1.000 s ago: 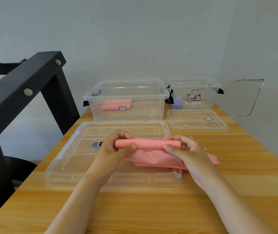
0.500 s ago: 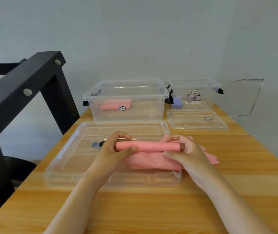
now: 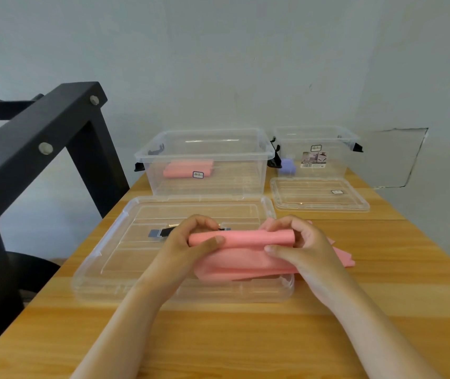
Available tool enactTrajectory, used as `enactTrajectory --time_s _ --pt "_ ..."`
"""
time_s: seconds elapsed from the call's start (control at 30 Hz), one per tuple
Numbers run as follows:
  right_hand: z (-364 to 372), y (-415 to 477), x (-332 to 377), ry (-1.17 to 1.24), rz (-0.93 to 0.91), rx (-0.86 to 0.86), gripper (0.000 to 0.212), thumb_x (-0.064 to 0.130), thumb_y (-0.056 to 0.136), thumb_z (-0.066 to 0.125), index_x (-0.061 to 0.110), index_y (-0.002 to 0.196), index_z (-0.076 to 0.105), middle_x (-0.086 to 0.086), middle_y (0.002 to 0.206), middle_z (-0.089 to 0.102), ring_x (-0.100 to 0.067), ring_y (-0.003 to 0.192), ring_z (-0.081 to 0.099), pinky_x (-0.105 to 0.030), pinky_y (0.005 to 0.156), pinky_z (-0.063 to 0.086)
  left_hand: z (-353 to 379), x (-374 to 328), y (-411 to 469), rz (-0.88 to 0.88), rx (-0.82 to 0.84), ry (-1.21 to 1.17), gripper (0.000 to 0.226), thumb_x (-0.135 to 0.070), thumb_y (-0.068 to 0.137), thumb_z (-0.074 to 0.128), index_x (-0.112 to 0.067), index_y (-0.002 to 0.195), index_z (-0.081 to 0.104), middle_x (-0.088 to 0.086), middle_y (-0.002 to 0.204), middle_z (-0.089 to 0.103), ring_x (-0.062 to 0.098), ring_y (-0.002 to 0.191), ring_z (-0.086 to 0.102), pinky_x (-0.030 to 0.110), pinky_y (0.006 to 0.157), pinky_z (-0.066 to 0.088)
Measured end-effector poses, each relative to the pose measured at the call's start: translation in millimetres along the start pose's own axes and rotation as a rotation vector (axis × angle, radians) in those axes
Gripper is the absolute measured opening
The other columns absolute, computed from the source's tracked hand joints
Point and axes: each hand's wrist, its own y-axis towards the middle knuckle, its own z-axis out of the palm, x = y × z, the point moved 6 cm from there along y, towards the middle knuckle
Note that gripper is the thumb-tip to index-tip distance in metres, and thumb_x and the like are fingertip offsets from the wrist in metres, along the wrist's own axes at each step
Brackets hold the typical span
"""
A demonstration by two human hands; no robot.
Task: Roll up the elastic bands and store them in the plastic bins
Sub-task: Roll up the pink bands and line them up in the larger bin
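You are gripping the pink elastic band (image 3: pixel 241 238) with both hands, and the part between them is wound into a tight roll. Your left hand (image 3: pixel 188 242) is closing round the roll's left end, fingers curling over the top and the thumb pressing on the near face. Your right hand (image 3: pixel 304 248) is closing round the right end in the same way, with the thumb lying along the roll's lower edge. Neither hand is opening. The unrolled length is hanging below the grip and is lying in loose folds on the large clear lid (image 3: pixel 120 258) directly beneath your hands, while its tail is trailing out to the right of your right hand onto the wooden table (image 3: pixel 218 337). Beyond the grip, past the lid's far edge, the large bin (image 3: pixel 204 138) is standing open, and a rolled pink band (image 3: pixel 182 169) is lying inside it toward its left side. Farther off to the right, the small bin (image 3: pixel 316 132) is standing open, with a purple item (image 3: pixel 286 164) showing at its left end; whether that item is inside cannot be determined. The small lid (image 3: pixel 319 196) is lying flat in front of that bin. A black frame (image 3: pixel 40 132) is standing well to the left of your left hand.
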Motion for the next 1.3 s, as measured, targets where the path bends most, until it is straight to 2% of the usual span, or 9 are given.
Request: enactTrajectory --time_s 0.17,0.3,0.57,0.7,0.83,0.9,1.03,1.13,1.3 --pt "3 -1 -7 -0.024 0.094 0.014 0.019 0.022 0.08 0.076 0.027 0.097 0.07 0.014 0.095 0.071 -0.003 0.091 0.065 -0.021 0.08 0.048 -2 -6 0 0.067 -0.033 -0.093 0.047 -0.013 0.069 0.079 -0.017 0.108 0.054 0.008 0.106 0.071 0.019 0.095 0.067 0.025 0.073 0.054" --pt "1 -2 0 0.003 0.02 -0.029 0.013 0.014 0.081 0.075 0.02 0.092 0.071 0.025 0.087 0.068 0.004 0.082 0.063 -0.01 0.069 0.045 -1 -1 -1 -0.008 0.0 -0.105 0.051 -0.016 0.07 0.083 -0.023 0.113 0.055 0.005 0.101 0.07 0.018 0.087 0.066 0.024 0.066 0.053" --pt "-1 -2 6 0.04 -0.059 -0.039 0.03 -0.008 0.075 0.072 0.021 0.079 0.066 0.006 0.102 0.072 -0.009 0.103 0.065 -0.031 0.091 0.049 2 4 0 -0.043 0.038 0.006 0.028 -0.041 0.076 0.068 -0.031 0.102 0.065 -0.003 0.117 0.065 0.015 0.096 0.062 0.029 0.075 0.047" --pt "0 -1 0 0.027 0.002 -0.02 0.034 0.005 0.075 0.077 0.029 0.096 0.067 0.005 0.101 0.071 -0.01 0.094 0.066 -0.024 0.077 0.049 -1 -1 1 0.046 -0.01 -0.026 0.029 -0.019 0.075 0.076 -0.019 0.099 0.061 0.001 0.101 0.067 0.013 0.09 0.062 0.024 0.074 0.05" --pt "-1 -1 -3 0.027 0.053 -0.041 0.019 0.018 0.082 0.074 0.023 0.1 0.068 0.028 0.086 0.068 0.008 0.082 0.063 -0.008 0.067 0.044 -2 -9 -1 0.121 -0.033 -0.062 0.029 0.009 0.078 0.069 -0.012 0.096 0.057 0.004 0.099 0.07 0.014 0.095 0.065 0.021 0.08 0.052" --pt "-2 0 -2 0.029 0.034 -0.067 0.017 0.016 0.081 0.074 0.022 0.096 0.069 0.017 0.093 0.072 0.001 0.088 0.065 -0.01 0.069 0.043 -3 -9 -1 0.109 -0.037 -0.058 0.03 0.009 0.079 0.068 -0.012 0.098 0.056 0.003 0.099 0.071 0.014 0.094 0.066 0.021 0.078 0.053" --pt "-4 -1 4 0.026 -0.047 -0.076 0.021 0.002 0.078 0.075 0.02 0.087 0.067 0.007 0.1 0.073 -0.004 0.093 0.066 -0.015 0.077 0.048 0 0 0 0.017 -0.003 0.001 0.037 -0.018 0.075 0.079 -0.022 0.106 0.06 0.001 0.104 0.068 0.019 0.09 0.063 0.036 0.08 0.05" --pt "-3 -1 8 0.036 -0.102 -0.061 0.029 -0.01 0.076 0.07 0.017 0.079 0.061 0.005 0.101 0.073 -0.007 0.1 0.066 -0.027 0.087 0.047 1 2 -1 -0.023 -0.003 0.024 0.045 -0.044 0.066 0.075 -0.027 0.105 0.063 0.001 0.119 0.065 0.027 0.108 0.061 0.048 0.095 0.047" --pt "-4 0 2 0.062 -0.057 -0.07 0.037 -0.008 0.076 0.072 0.022 0.096 0.066 0.002 0.099 0.072 -0.016 0.095 0.066 -0.033 0.081 0.051 0 -4 0 0.033 -0.048 0.049 0.03 -0.019 0.08 0.078 -0.02 0.104 0.061 0.001 0.101 0.069 0.012 0.085 0.064 0.025 0.076 0.051"
